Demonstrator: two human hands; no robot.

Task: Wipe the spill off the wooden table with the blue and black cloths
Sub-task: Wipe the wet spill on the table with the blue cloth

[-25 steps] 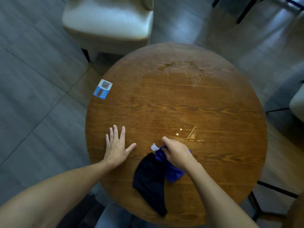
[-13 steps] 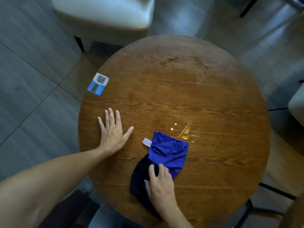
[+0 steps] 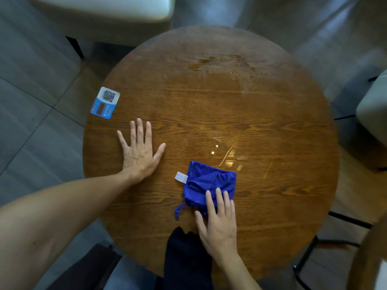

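Grey floor tiles (image 3: 31, 84) run off to my far left, and a pale cushioned seat (image 3: 100, 9) stands beyond the far edge of the round wooden table (image 3: 282, 195). On the table's left rim sits a blue and white card (image 3: 105, 102) with a QR code printed on its upper half. Near it, toward me, my left hand (image 3: 139, 152) lies flat on the wood, palm down, fingers spread and the thumb angled out to the right; it holds nothing.

Moving right, the grain shines where the spill (image 3: 222, 153) pools near the middle of the table, a clear wet patch catching small points of light. The blue cloth (image 3: 206, 184), crumpled with a white tag on its left corner and a thin cord trailing from its near-left corner, touches the near edge of that patch. My right hand (image 3: 217, 225) rests palm down, its fingers close together and laid flat on the near part of the blue cloth, pressing rather than pinching. Just left of my right wrist the black cloth (image 3: 184, 254) hangs over the near rim of the table.

Farther back, a dull smeared area (image 3: 222, 63) marks the wood. At the far right another pale seat (image 3: 374, 114) and dark metal legs (image 3: 310, 248) stand on the floor.
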